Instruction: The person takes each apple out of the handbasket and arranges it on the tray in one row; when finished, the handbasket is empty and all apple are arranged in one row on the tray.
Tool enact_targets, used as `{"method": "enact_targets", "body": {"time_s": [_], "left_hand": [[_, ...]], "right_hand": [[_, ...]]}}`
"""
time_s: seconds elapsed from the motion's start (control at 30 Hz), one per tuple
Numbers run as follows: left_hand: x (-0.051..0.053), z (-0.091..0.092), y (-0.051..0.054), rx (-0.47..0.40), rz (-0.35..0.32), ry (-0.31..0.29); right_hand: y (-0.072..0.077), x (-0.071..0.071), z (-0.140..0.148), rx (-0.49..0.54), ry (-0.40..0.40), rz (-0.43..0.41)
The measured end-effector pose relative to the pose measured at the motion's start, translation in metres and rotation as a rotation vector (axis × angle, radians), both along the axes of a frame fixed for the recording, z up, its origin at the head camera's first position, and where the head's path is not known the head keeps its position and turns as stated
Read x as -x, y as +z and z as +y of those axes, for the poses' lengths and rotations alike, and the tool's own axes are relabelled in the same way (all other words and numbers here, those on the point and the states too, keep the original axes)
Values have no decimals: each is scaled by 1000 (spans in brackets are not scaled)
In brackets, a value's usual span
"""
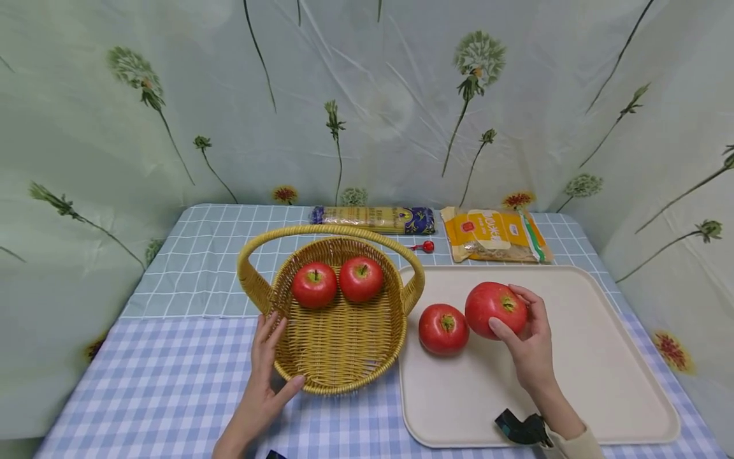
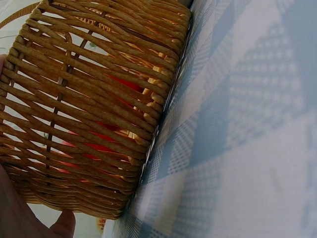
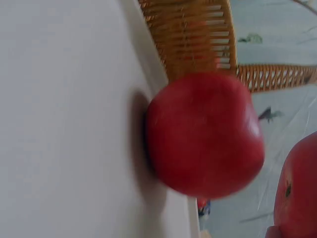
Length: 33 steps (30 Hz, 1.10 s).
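My right hand (image 1: 531, 344) grips a red apple (image 1: 494, 310) between thumb and fingers, raised over the beige tray (image 1: 608, 357). Just left of it another apple (image 1: 444, 329) sits on the tray; it fills the middle of the right wrist view. A yellow wicker basket (image 1: 338, 382) with a tall arched handle stands left of the tray. Two apples, a left one (image 1: 314, 285) and a right one (image 1: 361, 279), lie at its far side. My left hand (image 1: 265, 376) rests on the basket's near left rim with fingers spread. In the left wrist view, the woven wall (image 2: 89, 99) partly hides the apples.
Behind the basket lies a long blue and clear packet (image 1: 373, 220). An orange food bag (image 1: 496, 236) lies behind the tray. Between them is a small red object (image 1: 427, 247). A dandelion-print cloth (image 1: 390, 108) hangs around the checked tablecloth (image 1: 172, 376).
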<state>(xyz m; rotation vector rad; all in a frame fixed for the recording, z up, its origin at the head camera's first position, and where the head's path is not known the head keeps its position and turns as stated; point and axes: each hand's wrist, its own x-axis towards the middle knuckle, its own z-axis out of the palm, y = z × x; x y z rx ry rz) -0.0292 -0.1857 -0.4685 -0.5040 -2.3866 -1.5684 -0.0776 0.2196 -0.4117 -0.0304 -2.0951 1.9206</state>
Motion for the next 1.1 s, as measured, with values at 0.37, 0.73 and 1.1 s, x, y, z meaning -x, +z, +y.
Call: {"method": "enact_targets", "body": {"time_s": [0.37, 0.73, 1.1], "left_hand": [[-2, -1, -1, 10, -13, 5], [0, -1, 0, 16, -22, 5], [0, 0, -1, 9, 2, 6]], "right_hand": [[-16, -3, 14, -57, -79, -71], [-25, -4, 20, -262, -111, -195], [-27, -2, 22, -331, -78, -290]]}}
